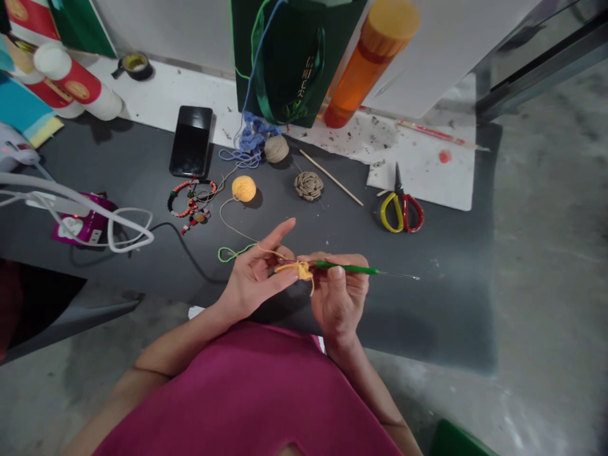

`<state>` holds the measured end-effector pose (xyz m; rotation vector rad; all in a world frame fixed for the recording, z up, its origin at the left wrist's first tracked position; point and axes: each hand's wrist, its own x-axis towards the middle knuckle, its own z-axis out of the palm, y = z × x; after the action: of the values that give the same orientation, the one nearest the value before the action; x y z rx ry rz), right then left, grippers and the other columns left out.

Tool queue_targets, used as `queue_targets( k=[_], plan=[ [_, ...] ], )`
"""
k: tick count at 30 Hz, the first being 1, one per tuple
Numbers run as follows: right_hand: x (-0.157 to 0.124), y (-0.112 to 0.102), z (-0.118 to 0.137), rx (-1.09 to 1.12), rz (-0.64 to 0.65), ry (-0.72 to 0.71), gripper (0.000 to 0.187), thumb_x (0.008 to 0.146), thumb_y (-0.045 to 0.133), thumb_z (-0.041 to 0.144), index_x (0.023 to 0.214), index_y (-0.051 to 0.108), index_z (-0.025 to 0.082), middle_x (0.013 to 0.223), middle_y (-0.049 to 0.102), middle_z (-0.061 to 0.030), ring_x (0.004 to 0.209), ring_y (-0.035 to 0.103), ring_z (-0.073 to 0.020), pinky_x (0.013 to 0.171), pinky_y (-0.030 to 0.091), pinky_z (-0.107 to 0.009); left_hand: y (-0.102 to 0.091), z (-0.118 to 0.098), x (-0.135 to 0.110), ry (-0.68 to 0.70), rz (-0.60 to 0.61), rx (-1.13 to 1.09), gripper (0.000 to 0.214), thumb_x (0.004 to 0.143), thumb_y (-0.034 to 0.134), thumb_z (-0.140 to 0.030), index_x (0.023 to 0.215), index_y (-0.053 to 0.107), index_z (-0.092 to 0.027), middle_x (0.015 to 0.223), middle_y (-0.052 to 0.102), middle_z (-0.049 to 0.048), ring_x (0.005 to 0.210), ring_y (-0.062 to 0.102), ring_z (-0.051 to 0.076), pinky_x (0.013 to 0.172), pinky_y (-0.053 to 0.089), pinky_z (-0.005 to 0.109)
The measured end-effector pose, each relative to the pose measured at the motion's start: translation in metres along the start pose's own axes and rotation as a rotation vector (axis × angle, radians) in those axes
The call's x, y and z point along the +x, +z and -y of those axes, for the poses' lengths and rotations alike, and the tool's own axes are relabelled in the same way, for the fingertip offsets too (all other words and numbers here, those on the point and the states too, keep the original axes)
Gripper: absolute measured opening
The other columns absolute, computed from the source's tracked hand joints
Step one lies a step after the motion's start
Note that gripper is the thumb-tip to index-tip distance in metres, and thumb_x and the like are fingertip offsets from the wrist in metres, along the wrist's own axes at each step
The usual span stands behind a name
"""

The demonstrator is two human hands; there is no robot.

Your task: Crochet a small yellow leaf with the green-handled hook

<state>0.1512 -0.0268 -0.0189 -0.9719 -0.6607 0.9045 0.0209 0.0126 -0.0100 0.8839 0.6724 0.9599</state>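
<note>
Shirt (pixel 256 392) sits below the hook (pixel 351 269). Right hand (pixel 338 304) grips it, long axis crosswise, pointing rightward; left hand (pixel 251 275) pinches crochet (pixel 304 271), seemingly on the hook's left tip.

The crochet hook (pixel 354 269) is made of smooth plastic and shiny metal, the yellow piece (pixel 304 272) of matt yarn; the phone (pixel 191 140) is faced in glossy black.

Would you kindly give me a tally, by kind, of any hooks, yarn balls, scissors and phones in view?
Hook: 1
Yarn balls, yellow and beige: 2
Scissors: 1 pair
Phone: 1
Total: 5
</note>
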Motion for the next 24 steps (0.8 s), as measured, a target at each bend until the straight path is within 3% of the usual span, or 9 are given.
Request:
queue_targets(
  k=[7, 11, 17, 19, 24],
  plan=[
    [0.0, -0.001, 0.0, 0.011, 0.029, 0.01, 0.005, 0.092, 0.075, 0.035, 0.094, 0.073, 0.031, 0.079, 0.082, 0.0052, 0.067, 0.08, -0.0147, 0.059, 0.065, -0.026, 0.0, -0.001, 0.003, -0.031, -0.053, -0.039, 0.062, 0.079, 0.088, -0.02, 0.137, 0.071, -0.035, 0.08, 0.069, -0.0035, 0.074, 0.063, 0.008, 0.078, 0.055, 0.022],
    [0.0, -0.007, 0.001, -0.104, 0.099, -0.016, 0.006, 0.092, 0.074, 0.025, 0.097, 0.073, 0.029, 0.085, 0.084, 0.0022, 0.074, 0.082, -0.0172, 0.062, 0.066, -0.029, 0.002, -0.003, 0.003, -0.031, -0.089, -0.032, 0.068, 0.077, 0.088, -0.019, 0.14, 0.069, -0.033, 0.079, 0.071, -0.0034, 0.072, 0.066, 0.01, 0.075, 0.056, 0.023],
    [-0.002, -0.009, -0.007, -0.335, 0.117, -0.428, 0.033, 0.085, 0.075, 0.005, 0.105, 0.077, 0.031, 0.102, 0.086, 0.0007, 0.09, 0.082, -0.018, 0.076, 0.063, -0.034, 0.007, 0.0, 0.003, -0.096, -0.14, -0.14, 0.072, 0.074, 0.091, -0.022, 0.141, 0.067, -0.029, 0.074, 0.07, -0.0059, 0.07, 0.064, 0.008, 0.076, 0.054, 0.022],
    [-0.002, -0.006, -0.01, -0.282, 0.071, -0.381, 0.029, 0.086, 0.076, 0.008, 0.102, 0.077, 0.031, 0.1, 0.086, 0.0018, 0.089, 0.082, -0.0171, 0.076, 0.063, -0.034, 0.009, -0.001, 0.004, -0.156, -0.129, -0.197, 0.074, 0.072, 0.091, -0.021, 0.142, 0.067, -0.027, 0.072, 0.068, -0.0068, 0.069, 0.064, 0.007, 0.076, 0.054, 0.023],
    [-0.002, 0.003, -0.01, 0.0, 0.002, -0.064, 0.009, 0.086, 0.079, 0.026, 0.089, 0.073, 0.031, 0.084, 0.083, 0.0057, 0.077, 0.079, -0.015, 0.068, 0.064, -0.03, 0.012, -0.007, 0.005, -0.316, -0.122, -0.322, 0.074, 0.07, 0.092, -0.018, 0.139, 0.068, -0.023, 0.072, 0.068, -0.0074, 0.068, 0.064, 0.006, 0.075, 0.052, 0.022]
  ],
)
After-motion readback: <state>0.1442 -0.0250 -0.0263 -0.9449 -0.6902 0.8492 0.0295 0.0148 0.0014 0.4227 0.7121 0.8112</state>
